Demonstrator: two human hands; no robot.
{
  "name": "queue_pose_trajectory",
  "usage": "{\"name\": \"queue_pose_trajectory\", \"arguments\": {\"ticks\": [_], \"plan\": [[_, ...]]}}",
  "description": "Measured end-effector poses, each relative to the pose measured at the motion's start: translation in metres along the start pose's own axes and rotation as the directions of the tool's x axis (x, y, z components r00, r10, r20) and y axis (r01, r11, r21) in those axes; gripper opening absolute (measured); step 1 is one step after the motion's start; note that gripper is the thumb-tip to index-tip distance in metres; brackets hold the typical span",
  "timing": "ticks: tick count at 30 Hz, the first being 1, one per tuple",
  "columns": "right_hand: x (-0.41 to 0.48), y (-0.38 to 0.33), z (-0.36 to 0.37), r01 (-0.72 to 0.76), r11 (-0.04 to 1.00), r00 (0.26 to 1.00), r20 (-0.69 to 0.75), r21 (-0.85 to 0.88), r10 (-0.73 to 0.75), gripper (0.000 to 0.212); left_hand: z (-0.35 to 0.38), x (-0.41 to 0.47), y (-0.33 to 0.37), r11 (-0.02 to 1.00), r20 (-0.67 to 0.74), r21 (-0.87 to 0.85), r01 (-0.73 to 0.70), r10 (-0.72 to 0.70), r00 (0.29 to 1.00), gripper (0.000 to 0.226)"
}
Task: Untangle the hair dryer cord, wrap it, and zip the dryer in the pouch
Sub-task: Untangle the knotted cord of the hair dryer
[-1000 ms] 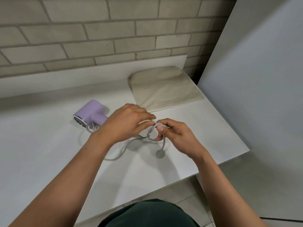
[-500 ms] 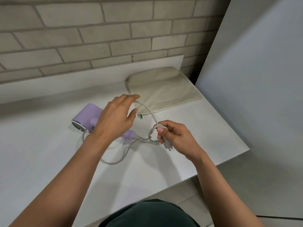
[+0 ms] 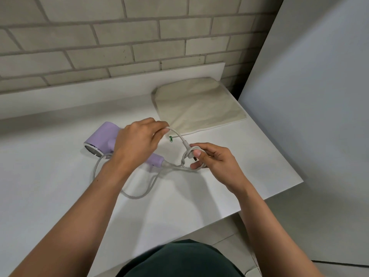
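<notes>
A lilac hair dryer (image 3: 101,136) lies on the white counter (image 3: 60,196), its chrome mouth facing front left. Its pale grey cord (image 3: 139,193) loops over the counter and forms a knot-like ring at my right hand. My left hand (image 3: 137,142) hovers above the dryer's handle and pinches a stretch of cord at its fingertips. My right hand (image 3: 211,158) grips the small loop together with the plug, which is mostly hidden by the fingers. The beige cloth pouch (image 3: 199,104) lies flat behind, with a green zip pull (image 3: 171,138) at its near corner.
A brick wall (image 3: 119,37) and a low white upstand run along the back of the counter. A tall white panel (image 3: 309,96) stands at the right. The counter's front right edge (image 3: 279,194) drops off to a tiled floor.
My left hand has lifted away from the right hand toward the pouch, drawing a length of cord out of the loop. My right hand stays in place holding the loop and plug.
</notes>
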State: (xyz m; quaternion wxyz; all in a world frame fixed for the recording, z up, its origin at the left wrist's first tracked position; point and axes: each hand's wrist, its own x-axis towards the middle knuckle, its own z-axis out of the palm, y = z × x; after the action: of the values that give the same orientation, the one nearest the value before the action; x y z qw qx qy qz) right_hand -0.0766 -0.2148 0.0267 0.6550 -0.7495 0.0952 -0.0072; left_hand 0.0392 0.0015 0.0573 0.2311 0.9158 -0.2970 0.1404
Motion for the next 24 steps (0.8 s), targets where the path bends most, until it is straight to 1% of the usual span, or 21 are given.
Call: {"name": "queue_pose_trajectory", "arguments": {"ticks": [2, 5, 8, 10, 12, 14, 15, 17, 20, 24], "plan": [[0.0, 0.002, 0.001, -0.014, 1.0, 1.0, -0.023, -0.008, 0.014, 0.02, -0.003, 0.0, -0.01, 0.997, 0.046, -0.076, 0.021, -0.018, 0.999, 0.022], [0.0, 0.0, 0.004, -0.016, 1.0, 0.999, -0.035, -0.008, 0.016, 0.02, -0.013, -0.004, -0.025, 0.978, 0.134, -0.208, 0.034, -0.006, 0.991, 0.024], [-0.001, -0.002, 0.004, -0.01, 1.0, 0.998, -0.057, 0.012, 0.011, 0.017, -0.029, -0.01, -0.034, 0.939, 0.091, -0.329, 0.097, -0.071, 0.993, 0.015], [-0.002, -0.002, 0.002, -0.014, 1.0, 0.998, -0.061, -0.007, 0.013, 0.012, -0.044, -0.014, -0.039, 0.891, 0.05, -0.431, 0.146, -0.138, 0.989, 0.012], [-0.003, 0.002, -0.002, -0.046, 0.998, 0.997, -0.061, -0.033, 0.044, 0.008, -0.061, -0.02, -0.044, 0.825, 0.051, -0.534, 0.185, -0.187, 0.981, 0.02], [-0.002, 0.005, -0.004, -0.079, 0.996, 0.995, -0.069, -0.049, 0.075, 0.005, -0.076, -0.025, -0.047, 0.763, 0.101, -0.611, 0.209, -0.187, 0.977, 0.02], [-0.001, 0.005, -0.004, -0.093, 0.994, 0.993, -0.075, -0.052, 0.089, 0.004, -0.083, -0.029, -0.048, 0.744, 0.146, -0.632, 0.217, -0.161, 0.976, 0.017], [0.002, 0.004, -0.001, -0.107, 0.993, 0.99, -0.098, -0.047, 0.102, 0.003, -0.092, -0.036, -0.047, 0.74, 0.27, -0.631, 0.234, -0.074, 0.96, 0.018], [0.006, 0.0, 0.002, -0.106, 0.994, 0.984, -0.146, -0.014, 0.103, 0.004, -0.082, -0.046, -0.041, 0.801, 0.453, -0.533, 0.272, -0.002, 0.892, 0.015], [0.009, -0.009, 0.003, -0.052, 0.997, 0.978, -0.198, 0.057, 0.062, 0.005, -0.04, -0.053, -0.029, 0.86, 0.561, -0.432, 0.272, 0.021, 0.828, 0.011]]}}
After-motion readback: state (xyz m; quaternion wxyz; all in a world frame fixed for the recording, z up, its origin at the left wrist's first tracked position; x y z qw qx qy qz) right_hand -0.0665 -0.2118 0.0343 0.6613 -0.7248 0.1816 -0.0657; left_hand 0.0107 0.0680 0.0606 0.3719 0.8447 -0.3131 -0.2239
